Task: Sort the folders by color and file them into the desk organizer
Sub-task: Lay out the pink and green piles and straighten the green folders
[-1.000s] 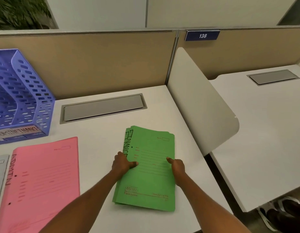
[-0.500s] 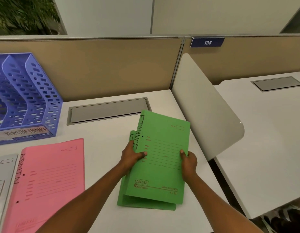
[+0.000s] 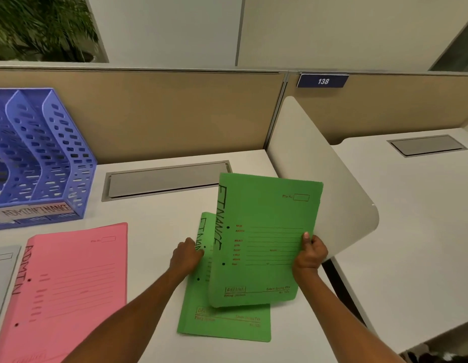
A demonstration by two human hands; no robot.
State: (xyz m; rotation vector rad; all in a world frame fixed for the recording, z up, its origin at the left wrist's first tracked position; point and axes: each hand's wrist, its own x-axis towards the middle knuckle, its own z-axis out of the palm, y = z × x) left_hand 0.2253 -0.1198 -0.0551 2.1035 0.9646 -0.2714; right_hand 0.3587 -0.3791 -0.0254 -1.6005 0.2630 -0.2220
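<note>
The right hand (image 3: 310,255) held the top green folder (image 3: 264,231) by its right edge, with the thumb on the front and the fingers curled round behind it. This folder was lifted up off the white desk (image 3: 154,231) and tipped a little, with the word FINANCE written down its left side. Under it, the lower green folder (image 3: 227,320) lay flat on the desk, partly hidden by the top one. The left hand (image 3: 187,256) touched the left edge of that lower folder, but it was hard to tell if the fingers gripped it or only rested there. To the left, a pink folder (image 3: 70,284) lay flat on the desk, and just beside it a grey folder (image 3: 2,263) peeked in at the edge of the view. Farther back on the left stood the blue desk organizer (image 3: 44,158), full of little holes, with a label (image 3: 36,210) on its front that read ADMIN and FINANCE. No folders could be seen in its slots.
</note>
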